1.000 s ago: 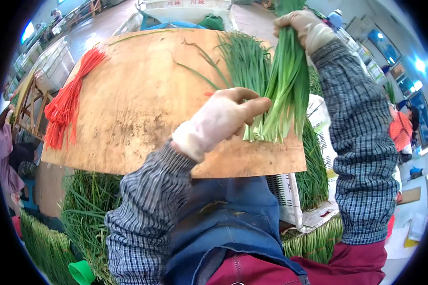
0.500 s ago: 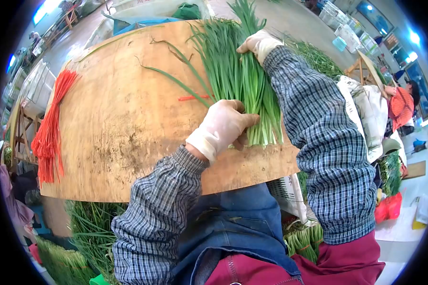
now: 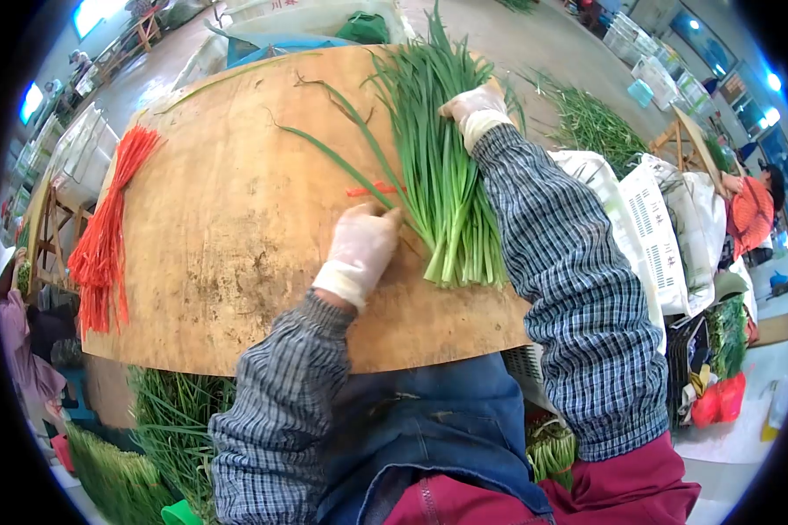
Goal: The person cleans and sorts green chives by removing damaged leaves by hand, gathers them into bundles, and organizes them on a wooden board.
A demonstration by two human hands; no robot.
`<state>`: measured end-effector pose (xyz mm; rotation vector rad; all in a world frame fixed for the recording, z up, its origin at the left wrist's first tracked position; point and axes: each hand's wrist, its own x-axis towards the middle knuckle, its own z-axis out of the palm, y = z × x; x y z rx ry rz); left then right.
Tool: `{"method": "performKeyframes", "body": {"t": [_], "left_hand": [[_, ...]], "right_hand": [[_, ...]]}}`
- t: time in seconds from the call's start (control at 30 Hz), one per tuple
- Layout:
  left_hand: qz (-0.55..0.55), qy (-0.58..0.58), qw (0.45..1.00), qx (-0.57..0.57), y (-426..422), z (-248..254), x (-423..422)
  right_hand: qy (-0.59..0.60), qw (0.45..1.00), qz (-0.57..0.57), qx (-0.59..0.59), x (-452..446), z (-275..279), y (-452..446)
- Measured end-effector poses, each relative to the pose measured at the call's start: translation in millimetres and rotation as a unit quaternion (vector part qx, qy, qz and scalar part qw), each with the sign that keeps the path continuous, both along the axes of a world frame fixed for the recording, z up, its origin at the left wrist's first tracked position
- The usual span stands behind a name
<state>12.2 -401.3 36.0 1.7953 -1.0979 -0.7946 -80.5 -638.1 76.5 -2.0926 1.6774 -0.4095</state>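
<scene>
garlic chives (image 3: pixel 451 184): piled lengthwise on the right part of the counter (image 3: pixel 228 175), leaf tips toward the far edge, pale stem ends toward the near one.
right hand (image 3: pixel 477 109): gloved, laid over the upper leaves at the right side of the pile and touching them; the undersides of the fingers are hidden, so i cannot tell whether it grips.
left hand (image 3: pixel 361 245): gloved, fingers curled in, just left of the pile, near the lower end of a long loose leaf (image 3: pixel 333 151); whether it pinches anything is unclear.
short red strip (image 3: pixel 366 190): on the counter, just beyond the left hand.
heap of red strips (image 3: pixel 114 236): at the left edge of the counter, well apart from both hands.
stem ends: roughly level, a little fanned; the gathering looks mostly done. left undone, no band shows around the pile, and the loose leaf and a withered leaf (image 3: pixel 348 108) reach out from its left side.
below the counter: a leafy green heap (image 3: pixel 177 420) at the left.
</scene>
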Motion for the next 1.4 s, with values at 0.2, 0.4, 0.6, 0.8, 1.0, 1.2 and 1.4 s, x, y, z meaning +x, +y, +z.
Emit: {"method": "performKeyframes", "body": {"t": [0.2,0.4,0.6,0.8,1.0,1.2,1.4], "left_hand": [[-0.091,-0.128,0.988,0.005,-34,-4,-20],[-0.051,0.039,0.992,0.106,-20,25,-3],[-0.037,-0.071,0.993,0.087,-22,32,-22],[0.02,-0.1,0.994,-0.026,-19,23,-33],[0.029,-0.088,0.994,-0.059,-20,17,-34],[0.063,-0.1,0.99,-0.073,-17,8,-32],[0.103,-0.121,0.984,-0.08,-7,5,-31]], "right_hand": [[-0.124,0.982,-0.141,0.024,9,11,42],[-0.202,0.977,-0.054,0.045,-4,38,50],[-0.19,0.975,-0.111,0.042,-46,36,31],[-0.36,0.93,-0.053,0.045,-61,34,72],[-0.288,0.953,0.089,-0.041,-53,13,100],[-0.253,0.957,0.074,-0.122,-52,-14,96],[-0.401,0.913,0.008,-0.068,-61,-35,84]]}}
